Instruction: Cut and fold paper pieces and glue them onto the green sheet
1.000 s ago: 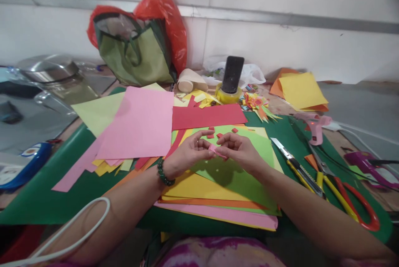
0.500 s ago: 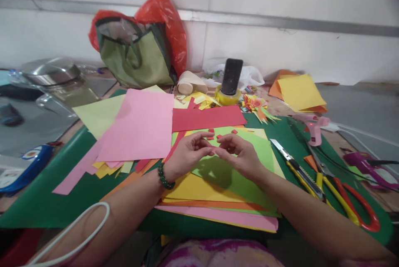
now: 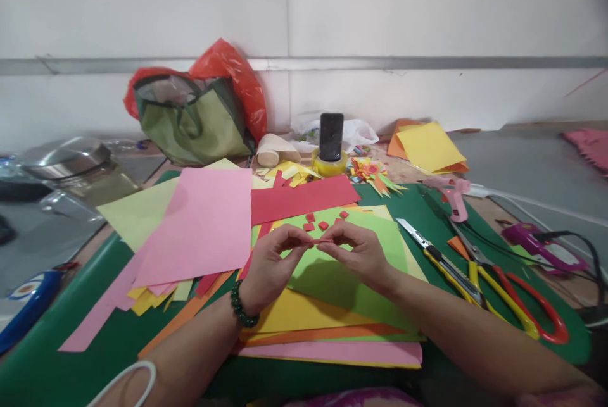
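Between my two hands, above a stack of coloured paper, is a small strip of red paper (image 3: 323, 241). My left hand (image 3: 275, 258), with a green bead bracelet (image 3: 242, 306) at its wrist, pinches one end between thumb and forefinger. The other end is pinched by my right hand (image 3: 363, 252). Several small red paper squares (image 3: 323, 225) lie just beyond the fingertips on the light green sheet (image 3: 342, 280). A wide red paper strip (image 3: 306, 198) lies behind them.
Pink sheets (image 3: 204, 223) lie on the left. At right are a box cutter (image 3: 444, 268), scissors (image 3: 503, 287) and a pink glue gun (image 3: 451, 195). A phone (image 3: 331, 136) stands at the back beside a paper flower (image 3: 373, 171). A glass jar (image 3: 95, 179) stands far left.
The camera view has tilted up and shifted right. My fingertips have drawn slightly apart, and the red strip now shows stretched between them.
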Tool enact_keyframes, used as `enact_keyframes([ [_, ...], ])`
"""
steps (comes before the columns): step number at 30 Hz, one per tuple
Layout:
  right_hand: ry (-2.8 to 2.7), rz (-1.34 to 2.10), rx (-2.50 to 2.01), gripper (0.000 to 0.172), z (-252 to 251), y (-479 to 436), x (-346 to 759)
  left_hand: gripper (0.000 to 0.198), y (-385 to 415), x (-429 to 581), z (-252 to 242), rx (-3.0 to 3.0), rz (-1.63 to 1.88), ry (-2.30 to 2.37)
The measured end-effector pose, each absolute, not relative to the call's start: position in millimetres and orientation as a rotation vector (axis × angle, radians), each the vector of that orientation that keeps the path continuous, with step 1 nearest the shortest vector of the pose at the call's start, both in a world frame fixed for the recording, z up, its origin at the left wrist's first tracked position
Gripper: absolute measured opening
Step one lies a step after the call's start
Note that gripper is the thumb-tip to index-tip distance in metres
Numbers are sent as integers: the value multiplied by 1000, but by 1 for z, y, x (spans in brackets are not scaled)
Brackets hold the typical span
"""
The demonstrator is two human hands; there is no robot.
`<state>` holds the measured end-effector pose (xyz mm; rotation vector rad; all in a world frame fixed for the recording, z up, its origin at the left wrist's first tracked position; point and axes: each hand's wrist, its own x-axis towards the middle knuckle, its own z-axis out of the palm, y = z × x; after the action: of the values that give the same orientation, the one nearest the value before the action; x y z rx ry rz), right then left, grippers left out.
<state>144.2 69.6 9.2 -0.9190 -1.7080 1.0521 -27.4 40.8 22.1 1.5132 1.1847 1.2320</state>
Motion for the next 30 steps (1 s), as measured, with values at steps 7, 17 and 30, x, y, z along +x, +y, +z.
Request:
enact_keyframes([
  [7,-1719,962,-885,22,6,71,147,20,39,-26,20,1411,1345,1038],
  [17,-1699,962,-836,17,5,73,150,19,45,-34,18,1488,1322,998],
  [30,-1638,1186,-786,17,7,77,152,29,47,-35,20,1481,1194,1012],
])
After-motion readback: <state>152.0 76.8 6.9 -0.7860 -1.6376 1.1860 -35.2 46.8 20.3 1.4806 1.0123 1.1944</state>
